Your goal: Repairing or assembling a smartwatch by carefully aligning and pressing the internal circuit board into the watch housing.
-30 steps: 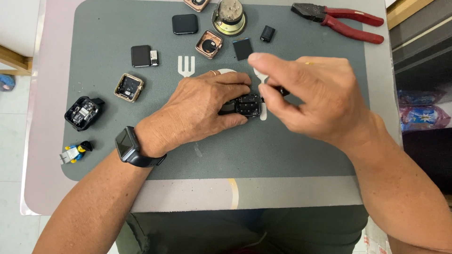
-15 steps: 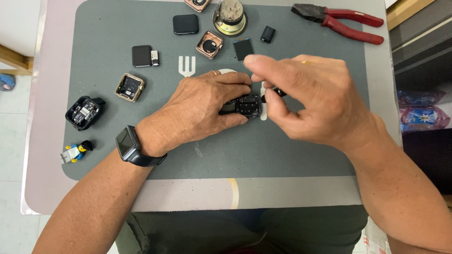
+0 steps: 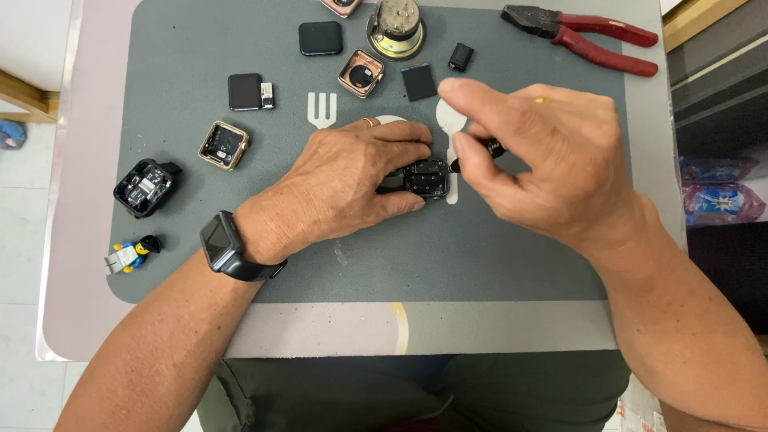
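Note:
My left hand (image 3: 344, 180) lies on the grey mat (image 3: 496, 264) and pins a small black watch case (image 3: 426, 178) with its fingertips. My right hand (image 3: 544, 164) grips a thin black-handled screwdriver (image 3: 480, 152). The tool's tip points down at the right edge of the case. Most of the tool is hidden inside my fingers. A dark smartwatch (image 3: 228, 248) sits on my left wrist.
Red-handled pliers (image 3: 588, 34) lie at the far right. Watch parts are scattered about: a black screen (image 3: 320, 38), a rose-gold case (image 3: 362, 74), a gold case (image 3: 224, 146), a black case (image 3: 144, 186), a dark module (image 3: 250, 91), a round brass part (image 3: 395, 24). A toy figure (image 3: 128, 254) lies left.
My right hand has shifted slightly left and down, bringing the screwdriver tip closer to the black watch case. My left hand has stayed in place on the case.

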